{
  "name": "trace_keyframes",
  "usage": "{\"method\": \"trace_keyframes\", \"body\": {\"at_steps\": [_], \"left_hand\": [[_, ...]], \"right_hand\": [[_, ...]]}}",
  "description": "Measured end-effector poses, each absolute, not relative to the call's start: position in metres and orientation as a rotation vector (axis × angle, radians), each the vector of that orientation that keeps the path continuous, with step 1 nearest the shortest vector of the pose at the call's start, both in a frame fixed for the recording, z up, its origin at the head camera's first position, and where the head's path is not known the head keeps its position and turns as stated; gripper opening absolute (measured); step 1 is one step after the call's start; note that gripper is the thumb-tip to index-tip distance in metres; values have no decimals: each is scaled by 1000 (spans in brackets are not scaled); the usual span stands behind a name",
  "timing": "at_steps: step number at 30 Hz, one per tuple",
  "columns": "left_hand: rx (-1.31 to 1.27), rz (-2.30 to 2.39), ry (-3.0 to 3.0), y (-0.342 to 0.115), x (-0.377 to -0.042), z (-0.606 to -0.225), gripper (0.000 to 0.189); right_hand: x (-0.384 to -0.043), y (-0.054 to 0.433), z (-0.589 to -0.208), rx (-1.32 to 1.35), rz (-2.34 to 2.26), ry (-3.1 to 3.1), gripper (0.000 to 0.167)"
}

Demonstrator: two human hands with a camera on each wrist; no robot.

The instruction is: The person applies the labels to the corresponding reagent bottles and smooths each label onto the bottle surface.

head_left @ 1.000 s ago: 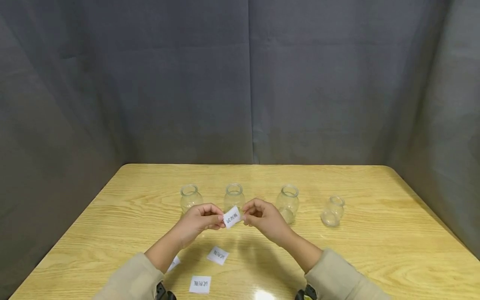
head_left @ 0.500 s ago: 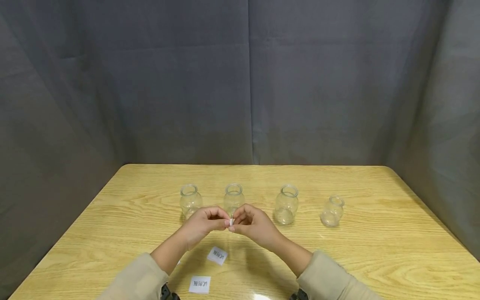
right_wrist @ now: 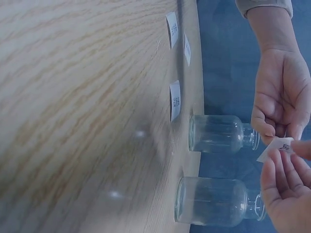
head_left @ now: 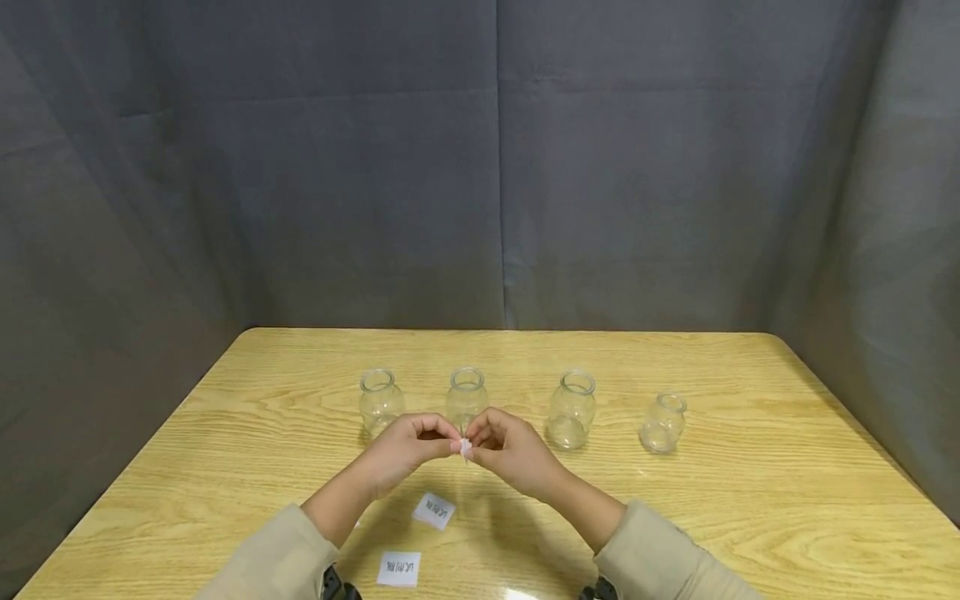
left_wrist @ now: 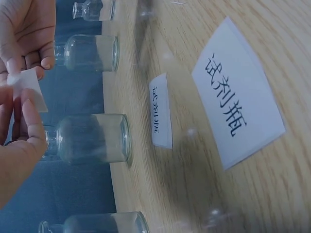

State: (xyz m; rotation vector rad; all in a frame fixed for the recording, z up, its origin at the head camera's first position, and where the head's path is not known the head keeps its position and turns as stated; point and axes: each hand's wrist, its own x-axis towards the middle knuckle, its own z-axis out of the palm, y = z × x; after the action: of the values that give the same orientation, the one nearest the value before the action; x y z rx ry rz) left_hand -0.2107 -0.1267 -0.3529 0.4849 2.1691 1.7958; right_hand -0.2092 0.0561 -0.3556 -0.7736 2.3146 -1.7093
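Note:
A small white paper label with black written characters (right_wrist: 282,147) is pinched between both hands, above the table. My left hand (head_left: 397,454) grips it with thumb and forefinger from one side. From the other side my right hand (head_left: 517,454) pinches it, with the fingertips of both hands almost meeting. In the head view only a crumpled-looking white bit of the label (head_left: 466,447) shows between the fingertips. The left wrist view shows the label's blank, bent face (left_wrist: 28,87). Behind the hands stands a clear glass jar (head_left: 467,392), partly covered by them.
More clear glass jars stand in the row: one at left (head_left: 378,400), one right of centre (head_left: 572,412), and a smaller jar (head_left: 663,425) at far right. Matching labels (head_left: 434,511) (head_left: 399,569) lie on the wooden table (head_left: 750,500) nearer the body. Grey curtains (head_left: 480,167) enclose the table.
My hands have come together, the right one moving left. The label, earlier stretched with its writing facing me, now shows only as a small white bit between the fingertips.

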Motion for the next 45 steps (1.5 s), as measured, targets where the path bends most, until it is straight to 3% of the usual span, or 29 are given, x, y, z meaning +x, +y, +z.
{"method": "trace_keyframes", "body": {"at_steps": [4, 12, 27, 45], "left_hand": [[492, 1838, 2154, -127, -212, -352, 16], [441, 1899, 2102, -129, -210, -353, 13], [426, 1893, 2018, -126, -210, -358, 25], [483, 1827, 2066, -116, -204, -359, 24]], "right_hand": [[-210, 56, -354, -764, -1759, 2276, 8], [-213, 61, -352, -836, -1698, 2270, 20], [-211, 86, -347, -856, -1601, 2188, 15], [-213, 109, -349, -828, -1696, 2203, 14]]}}
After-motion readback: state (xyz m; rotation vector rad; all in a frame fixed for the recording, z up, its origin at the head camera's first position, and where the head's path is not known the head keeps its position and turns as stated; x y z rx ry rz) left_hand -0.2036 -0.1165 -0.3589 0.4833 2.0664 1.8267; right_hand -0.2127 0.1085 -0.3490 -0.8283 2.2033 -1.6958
